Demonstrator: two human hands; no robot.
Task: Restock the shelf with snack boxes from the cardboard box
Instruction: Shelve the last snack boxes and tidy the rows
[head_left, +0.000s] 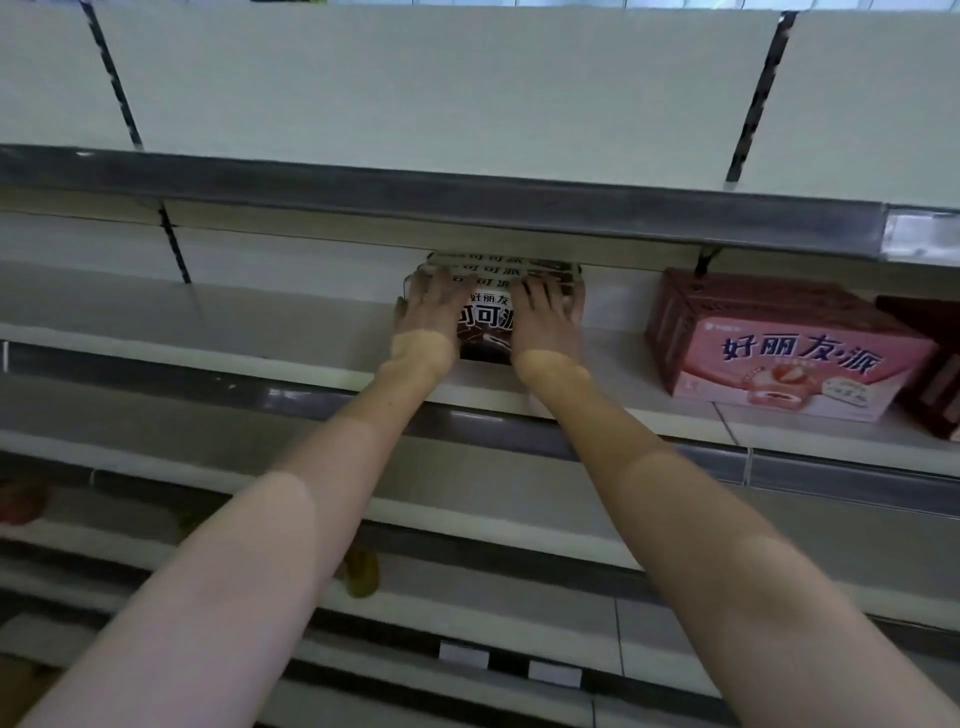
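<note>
Both forearms reach forward and up to the second shelf (322, 332) of a white metal shelving unit. On that shelf, near its back panel and partly under the front lip of the shelf above (415, 200), stands a stack of dark brown snack boxes (485, 317) with white Chinese lettering; several printed top edges are visible one behind another, so more than one box is present, though the exact count cannot be told. The left hand (431, 312) lies against the left part of the front box with its fingers straight and spread, pointing toward the back of the shelf. The right hand (545, 314) lies against the right part in the same manner, fingers extended and flat on the carton. Neither hand curls round the stack; both press on it with flat fingers. Well apart to the right on the same shelf stands a pink snack box (779, 353) with a strawberry picture, and a darker carton (930, 374) touches its right side at the frame edge. The lower shelves (467, 525) carry a few blurred items. The cardboard supply box is not visible.
</note>
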